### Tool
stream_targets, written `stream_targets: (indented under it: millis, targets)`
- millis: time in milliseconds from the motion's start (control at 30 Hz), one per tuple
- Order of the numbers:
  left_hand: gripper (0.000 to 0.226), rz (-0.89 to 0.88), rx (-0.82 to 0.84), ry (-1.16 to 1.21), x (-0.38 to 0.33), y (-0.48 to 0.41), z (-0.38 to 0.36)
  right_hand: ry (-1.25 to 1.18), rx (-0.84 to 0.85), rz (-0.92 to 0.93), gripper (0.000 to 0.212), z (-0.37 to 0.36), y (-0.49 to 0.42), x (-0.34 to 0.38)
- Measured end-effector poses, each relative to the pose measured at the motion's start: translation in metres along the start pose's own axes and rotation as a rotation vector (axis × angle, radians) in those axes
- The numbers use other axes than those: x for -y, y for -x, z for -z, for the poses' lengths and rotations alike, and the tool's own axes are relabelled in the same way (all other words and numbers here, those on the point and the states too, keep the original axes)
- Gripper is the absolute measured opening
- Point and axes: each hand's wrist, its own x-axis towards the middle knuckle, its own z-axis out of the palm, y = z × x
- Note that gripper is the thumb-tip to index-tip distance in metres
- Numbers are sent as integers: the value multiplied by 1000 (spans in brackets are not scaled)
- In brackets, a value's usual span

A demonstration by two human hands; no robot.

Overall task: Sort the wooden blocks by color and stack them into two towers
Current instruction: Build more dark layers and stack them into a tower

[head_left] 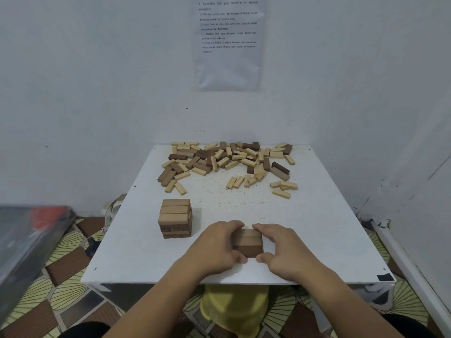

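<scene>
While both hands cup a low stack of brown blocks (247, 242) near the front edge of the white table (317, 235), the step in hand looks like squaring up a layer of the second tower. The left hand (217, 245) grips its left side and the right hand (280, 250) its right, fingers curled over the far edge and thumbs pressing the near face. Just to the left, apart from the hands, stands a taller tower (175, 218) of crossed brown layers. Most of the job looks undone: a loose heap of pale and dark blocks (227, 159) lies across the far half of the table. The next move calls for letting go without nudging the layer, then reaching over it to the heap. The taller tower stands near the left forearm's likely path and could be knocked. A printed sheet (228, 42) hangs on the wall behind.
</scene>
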Motion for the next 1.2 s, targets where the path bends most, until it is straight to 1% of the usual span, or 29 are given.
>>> stream_targets:
  millis: [167,300,500,800,1000,1067,1100,1200]
  targets:
    - [84,-29,9,-65,2,-3,-1,25,-2,22,73,2,0,1]
    - [87,-40,23,-76,1,-6,1,31,3,23,76,6,-2,2]
    - [83,-26,3,-62,4,-2,-4,35,-6,33,73,2,1,0]
    - [87,-18,48,-31,2,-3,-2,46,11,32,77,1,4,3]
    - [86,-24,62,5,4,-3,-2,-22,-19,68,84,-7,11,4]
    - [84,-9,46,53,1,2,3,-90,-71,72,77,-10,13,5]
    - [79,12,18,101,0,5,4,-158,-109,62,72,-11,14,6]
    - [54,91,-175,351,-7,16,1,-488,-238,-9,57,-17,13,13]
